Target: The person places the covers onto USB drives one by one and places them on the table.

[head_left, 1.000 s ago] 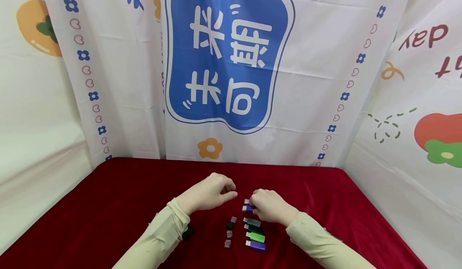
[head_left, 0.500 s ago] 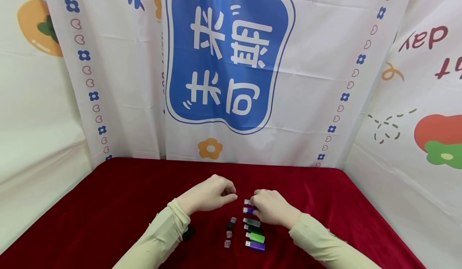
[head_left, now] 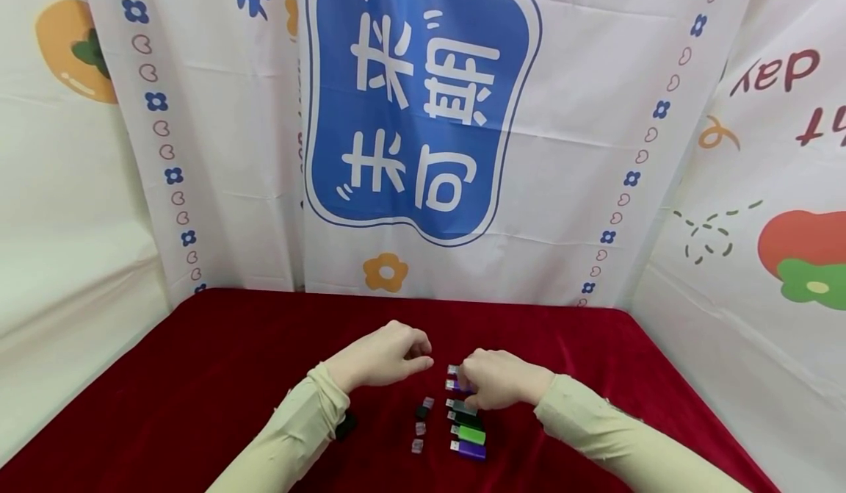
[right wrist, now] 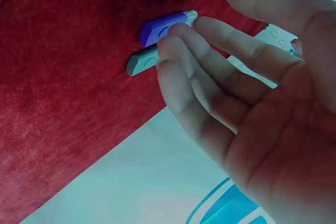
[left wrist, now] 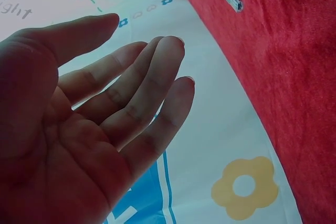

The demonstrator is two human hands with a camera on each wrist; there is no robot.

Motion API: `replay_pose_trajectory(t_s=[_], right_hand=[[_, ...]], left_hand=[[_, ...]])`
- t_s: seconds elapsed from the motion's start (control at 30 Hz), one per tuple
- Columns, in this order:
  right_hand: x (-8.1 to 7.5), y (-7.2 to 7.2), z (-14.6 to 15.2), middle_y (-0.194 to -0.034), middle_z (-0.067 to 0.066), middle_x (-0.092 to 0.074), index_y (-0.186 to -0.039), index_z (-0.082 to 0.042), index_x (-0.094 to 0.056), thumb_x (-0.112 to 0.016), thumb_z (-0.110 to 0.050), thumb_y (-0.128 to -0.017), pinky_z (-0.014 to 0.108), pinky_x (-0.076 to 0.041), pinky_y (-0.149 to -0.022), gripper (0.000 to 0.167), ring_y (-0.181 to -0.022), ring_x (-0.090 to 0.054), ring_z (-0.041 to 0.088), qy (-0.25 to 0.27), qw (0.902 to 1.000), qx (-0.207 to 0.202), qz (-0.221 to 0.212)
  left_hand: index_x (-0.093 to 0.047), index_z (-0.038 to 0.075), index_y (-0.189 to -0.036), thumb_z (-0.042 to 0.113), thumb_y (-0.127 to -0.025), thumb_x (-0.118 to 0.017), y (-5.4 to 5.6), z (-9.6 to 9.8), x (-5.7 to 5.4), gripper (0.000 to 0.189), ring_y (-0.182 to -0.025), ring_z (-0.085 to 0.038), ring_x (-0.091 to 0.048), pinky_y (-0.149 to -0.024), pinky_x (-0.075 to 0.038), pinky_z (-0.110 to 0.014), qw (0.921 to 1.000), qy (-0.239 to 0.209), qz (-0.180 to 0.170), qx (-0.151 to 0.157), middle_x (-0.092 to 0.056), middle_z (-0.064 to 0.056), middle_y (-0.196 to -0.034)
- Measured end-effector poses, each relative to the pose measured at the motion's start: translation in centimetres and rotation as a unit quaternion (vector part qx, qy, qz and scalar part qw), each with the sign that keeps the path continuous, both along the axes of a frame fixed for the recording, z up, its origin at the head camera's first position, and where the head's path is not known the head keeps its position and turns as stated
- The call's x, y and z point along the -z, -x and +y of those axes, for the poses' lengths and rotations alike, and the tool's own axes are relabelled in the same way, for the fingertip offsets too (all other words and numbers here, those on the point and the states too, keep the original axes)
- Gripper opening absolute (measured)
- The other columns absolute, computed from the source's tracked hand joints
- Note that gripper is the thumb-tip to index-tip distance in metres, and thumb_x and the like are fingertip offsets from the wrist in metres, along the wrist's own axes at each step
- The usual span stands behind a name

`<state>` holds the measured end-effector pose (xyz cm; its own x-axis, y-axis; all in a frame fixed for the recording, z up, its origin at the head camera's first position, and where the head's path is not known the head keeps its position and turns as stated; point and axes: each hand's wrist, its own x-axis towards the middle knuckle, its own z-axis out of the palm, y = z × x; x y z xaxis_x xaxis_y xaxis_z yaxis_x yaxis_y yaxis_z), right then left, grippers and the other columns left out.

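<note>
My right hand (head_left: 504, 379) hovers low over the far end of a column of USB sticks, its thumb tip beside a grey USB stick (head_left: 462, 406). In the right wrist view its fingers are loosely bent with nothing between them. Their tips overlap a purple USB stick (right wrist: 157, 28) with a clear cap and a grey-green one (right wrist: 140, 62) beyond. Nearer me lie a dark USB stick (head_left: 468, 420), a bright green one (head_left: 472, 436) and another purple one (head_left: 472, 450), metal plugs bare. My left hand (left wrist: 115, 108) floats left of the column, fingers relaxed, palm holding nothing.
Several small loose caps (head_left: 420, 428), mostly clear and one dark, lie left of the sticks. A black object (head_left: 346, 425) is partly hidden by the left sleeve. Red cloth (head_left: 264, 346) covers the table, with printed white curtains (head_left: 562, 184) behind and at the sides.
The right hand has slid slightly toward me and right, its thumb now at the grey stick. The far purple stick has shifted slightly toward me. The left hand stays in place.
</note>
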<state>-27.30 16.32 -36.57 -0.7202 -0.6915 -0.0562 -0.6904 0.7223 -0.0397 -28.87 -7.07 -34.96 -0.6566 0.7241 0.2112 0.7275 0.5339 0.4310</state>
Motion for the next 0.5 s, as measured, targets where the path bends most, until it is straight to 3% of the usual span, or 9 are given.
replay_pose_trajectory(t_s=[0.33,0.5], right_hand=[[-0.01,0.32,-0.19,-0.074,-0.010,-0.061,-0.089,-0.011,-0.073,-0.082,-0.019,-0.081,0.023,-0.050,-0.062,0.015,-0.063,-0.053,0.001,-0.005,0.9989,0.014,-0.044],[0.32,0.55,-0.40,-0.070,-0.013,-0.058,-0.085,-0.013,-0.073,-0.082,-0.018,-0.080,0.022,-0.048,-0.059,0.011,-0.061,-0.051,0.000,-0.017,0.9990,0.013,-0.040]], left_hand=[[-0.071,0.008,-0.103,0.019,-0.095,-0.067,-0.06,-0.02,0.01,0.014,-0.071,-0.002,-0.058,-0.067,-0.051,-0.022,1.0000,0.004,-0.006,0.000,-0.065,0.007,-0.085],[-0.071,0.008,-0.102,0.019,-0.095,-0.067,-0.10,-0.03,-0.03,0.013,-0.070,-0.002,-0.058,-0.066,-0.051,-0.022,1.0000,0.004,-0.006,0.001,-0.065,0.008,-0.084]])
